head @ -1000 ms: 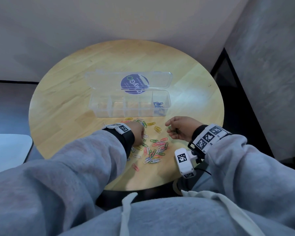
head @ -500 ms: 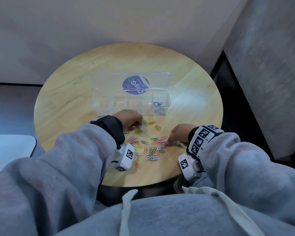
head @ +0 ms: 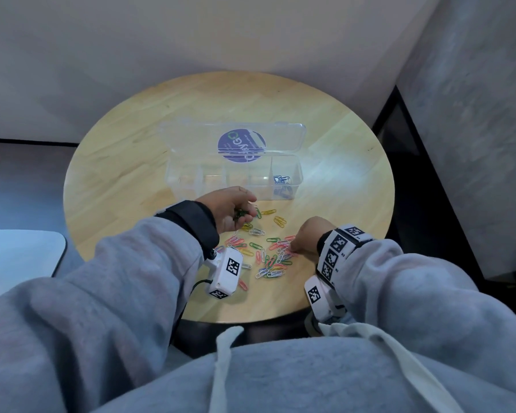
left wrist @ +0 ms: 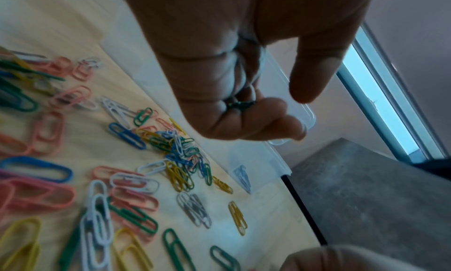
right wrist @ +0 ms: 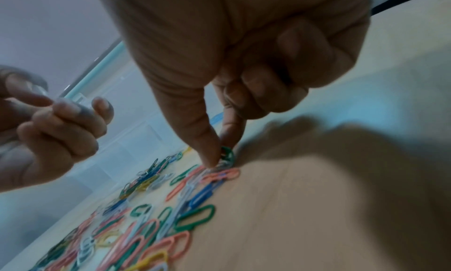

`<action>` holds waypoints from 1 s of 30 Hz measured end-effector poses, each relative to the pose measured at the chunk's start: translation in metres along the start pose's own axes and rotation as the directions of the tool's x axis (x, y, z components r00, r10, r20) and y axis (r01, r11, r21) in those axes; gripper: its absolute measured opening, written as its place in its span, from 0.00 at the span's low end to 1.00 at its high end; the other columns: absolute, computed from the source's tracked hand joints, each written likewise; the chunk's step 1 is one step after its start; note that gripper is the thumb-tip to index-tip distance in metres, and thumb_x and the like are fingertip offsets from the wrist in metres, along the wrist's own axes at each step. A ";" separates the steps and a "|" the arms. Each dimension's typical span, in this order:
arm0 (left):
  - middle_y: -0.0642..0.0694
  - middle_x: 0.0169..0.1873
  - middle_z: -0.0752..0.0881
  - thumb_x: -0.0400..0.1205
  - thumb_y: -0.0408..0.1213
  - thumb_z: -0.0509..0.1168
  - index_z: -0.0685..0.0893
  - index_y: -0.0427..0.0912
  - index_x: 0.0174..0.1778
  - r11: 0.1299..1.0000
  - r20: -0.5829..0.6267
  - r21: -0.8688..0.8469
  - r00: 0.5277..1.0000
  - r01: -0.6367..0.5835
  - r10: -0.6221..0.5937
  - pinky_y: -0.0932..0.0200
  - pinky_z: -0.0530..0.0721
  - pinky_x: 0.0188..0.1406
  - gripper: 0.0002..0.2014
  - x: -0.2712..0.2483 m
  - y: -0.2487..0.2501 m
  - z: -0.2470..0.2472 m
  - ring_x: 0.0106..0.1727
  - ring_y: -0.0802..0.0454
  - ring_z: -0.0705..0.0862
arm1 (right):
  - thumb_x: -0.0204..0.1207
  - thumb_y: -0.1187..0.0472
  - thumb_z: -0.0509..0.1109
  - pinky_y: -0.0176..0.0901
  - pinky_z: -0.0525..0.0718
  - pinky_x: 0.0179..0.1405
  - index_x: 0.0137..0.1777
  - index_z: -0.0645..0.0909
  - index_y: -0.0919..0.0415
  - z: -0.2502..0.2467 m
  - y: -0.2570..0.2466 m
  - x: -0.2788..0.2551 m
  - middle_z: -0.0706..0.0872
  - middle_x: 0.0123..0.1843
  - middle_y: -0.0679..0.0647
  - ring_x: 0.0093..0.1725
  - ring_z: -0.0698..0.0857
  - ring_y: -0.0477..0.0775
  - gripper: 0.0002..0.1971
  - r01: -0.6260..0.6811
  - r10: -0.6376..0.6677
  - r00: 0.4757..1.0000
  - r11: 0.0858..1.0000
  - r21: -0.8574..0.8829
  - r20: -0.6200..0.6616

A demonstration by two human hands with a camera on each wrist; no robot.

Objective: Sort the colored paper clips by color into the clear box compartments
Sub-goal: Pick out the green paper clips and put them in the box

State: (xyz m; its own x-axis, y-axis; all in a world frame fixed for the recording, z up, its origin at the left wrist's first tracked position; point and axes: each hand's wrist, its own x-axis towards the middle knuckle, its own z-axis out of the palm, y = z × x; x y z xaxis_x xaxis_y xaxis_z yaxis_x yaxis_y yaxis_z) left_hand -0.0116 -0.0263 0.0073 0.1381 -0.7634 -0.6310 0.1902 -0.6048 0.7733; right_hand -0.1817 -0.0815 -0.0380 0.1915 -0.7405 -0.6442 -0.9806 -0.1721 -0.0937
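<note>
The clear box (head: 179,186) stands open on the round table, with blue clips (head: 282,180) in its rightmost compartment. A loose pile of coloured paper clips (head: 268,257) lies in front of it. My left hand (head: 245,214) hovers just before the box, its fingers curled round a few dark green clips (left wrist: 240,104). At the pile's right edge my right hand (head: 294,248) reaches down. Its thumb and forefinger pinch a green clip (right wrist: 227,155) that still touches the table.
The box lid (head: 283,131) with a purple round label lies open behind the compartments. The wooden table (head: 125,162) is small; its right edge drops to a dark gap beside a grey wall. Yellow clips (head: 279,220) lie apart from the pile, near the box.
My left hand rose from the pile toward the box front with green clips in it. My right hand came down onto the pile's right edge and closed on a green clip.
</note>
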 end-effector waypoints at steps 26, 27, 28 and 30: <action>0.58 0.28 0.75 0.76 0.38 0.69 0.79 0.51 0.37 0.013 0.200 0.980 0.979 -0.201 0.031 0.67 0.67 0.24 0.06 0.024 -0.023 0.020 0.36 0.56 0.76 | 0.78 0.67 0.68 0.32 0.70 0.15 0.36 0.74 0.59 -0.020 0.001 -0.001 0.73 0.29 0.54 0.23 0.72 0.47 0.10 0.098 -0.250 0.965 0.611 0.785 0.074; 0.58 0.28 0.76 0.76 0.38 0.69 0.78 0.50 0.34 0.024 0.199 0.980 0.980 -0.200 0.020 0.67 0.68 0.24 0.08 0.025 -0.023 0.019 0.34 0.57 0.76 | 0.76 0.66 0.70 0.34 0.70 0.18 0.35 0.75 0.58 -0.020 -0.002 0.000 0.74 0.29 0.52 0.25 0.72 0.47 0.10 0.155 -0.257 0.965 0.697 0.700 0.042; 0.57 0.27 0.76 0.76 0.38 0.70 0.76 0.50 0.31 0.036 0.195 0.980 0.981 -0.196 0.011 0.67 0.69 0.24 0.10 0.025 -0.023 0.018 0.34 0.56 0.77 | 0.74 0.65 0.72 0.34 0.71 0.20 0.34 0.77 0.56 -0.021 -0.004 0.000 0.75 0.28 0.50 0.26 0.72 0.47 0.10 0.199 -0.264 0.965 0.762 0.616 0.015; 0.57 0.27 0.78 0.75 0.37 0.69 0.76 0.50 0.30 0.067 0.186 0.980 0.982 -0.187 0.012 0.67 0.70 0.24 0.10 0.025 -0.023 0.016 0.36 0.55 0.78 | 0.73 0.65 0.73 0.31 0.73 0.23 0.35 0.79 0.55 -0.021 -0.008 0.000 0.77 0.28 0.47 0.28 0.74 0.44 0.08 0.252 -0.275 0.961 0.833 0.493 -0.027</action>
State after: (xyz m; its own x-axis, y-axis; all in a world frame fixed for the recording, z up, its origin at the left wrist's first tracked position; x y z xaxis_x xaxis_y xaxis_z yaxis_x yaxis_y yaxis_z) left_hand -0.0278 -0.0351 -0.0254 -0.0433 -0.7994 -0.5993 -0.9656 -0.1204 0.2304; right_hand -0.1728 -0.0938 -0.0210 0.4548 -0.6820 -0.5728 -0.7886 -0.0095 -0.6148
